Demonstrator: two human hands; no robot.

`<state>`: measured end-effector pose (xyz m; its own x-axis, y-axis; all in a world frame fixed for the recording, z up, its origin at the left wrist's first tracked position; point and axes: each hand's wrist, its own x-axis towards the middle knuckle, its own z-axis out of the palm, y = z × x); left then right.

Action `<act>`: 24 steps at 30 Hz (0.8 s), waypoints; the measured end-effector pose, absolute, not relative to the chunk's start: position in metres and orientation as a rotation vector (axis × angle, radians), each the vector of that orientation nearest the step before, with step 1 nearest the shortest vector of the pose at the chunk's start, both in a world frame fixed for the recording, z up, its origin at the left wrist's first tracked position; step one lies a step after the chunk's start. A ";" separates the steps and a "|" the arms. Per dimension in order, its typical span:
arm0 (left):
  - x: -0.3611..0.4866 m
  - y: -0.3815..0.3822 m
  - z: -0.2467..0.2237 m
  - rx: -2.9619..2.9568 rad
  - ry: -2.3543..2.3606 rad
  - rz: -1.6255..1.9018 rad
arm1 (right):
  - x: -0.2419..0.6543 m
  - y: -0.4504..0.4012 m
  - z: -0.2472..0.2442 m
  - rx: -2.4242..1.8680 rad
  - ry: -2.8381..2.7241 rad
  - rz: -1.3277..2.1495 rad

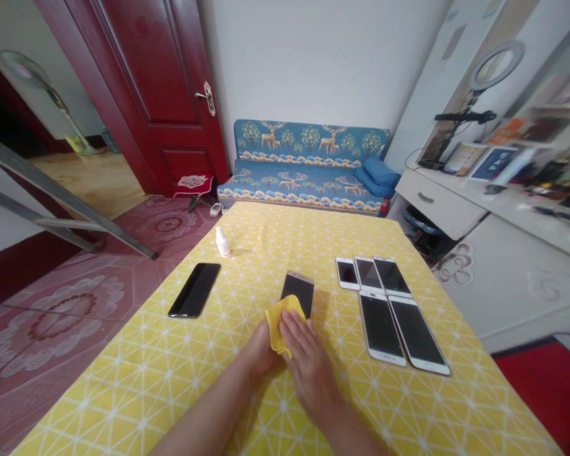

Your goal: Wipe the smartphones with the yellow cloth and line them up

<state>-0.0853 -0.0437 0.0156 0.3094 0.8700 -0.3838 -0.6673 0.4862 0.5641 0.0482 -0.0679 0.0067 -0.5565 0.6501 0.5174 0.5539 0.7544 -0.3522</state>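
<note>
Over the yellow patterned tablecloth [247, 272], my left hand [262, 348] holds a gold-edged phone [299, 288] from below, its fingers mostly hidden. A yellow cloth [278, 323] covers the lower part of the phone's dark screen. My right hand [306, 354] lies over the cloth and presses it on the phone, its fingers stretched together. To the left lies a black phone [194, 290], with a small white bottle [222, 242] standing beyond it. Several white-framed phones [382, 327] lie screen up in two rows at the right.
A blue patterned sofa [304, 174] stands beyond the table's far edge. At the right is a white cabinet [527, 253] with a ring light [496, 66] and assorted items. Metal legs [71, 218] and a red door [166, 76] are at the left.
</note>
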 end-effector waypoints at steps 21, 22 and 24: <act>-0.078 -0.061 0.020 0.641 0.714 0.773 | 0.061 -0.054 0.012 -1.018 -2.053 0.174; -0.079 -0.060 0.018 0.602 0.721 0.796 | 0.058 -0.058 0.011 -0.939 -2.113 0.171; -0.079 -0.058 0.012 0.560 0.750 0.827 | 0.052 -0.063 0.009 -0.811 -2.191 0.163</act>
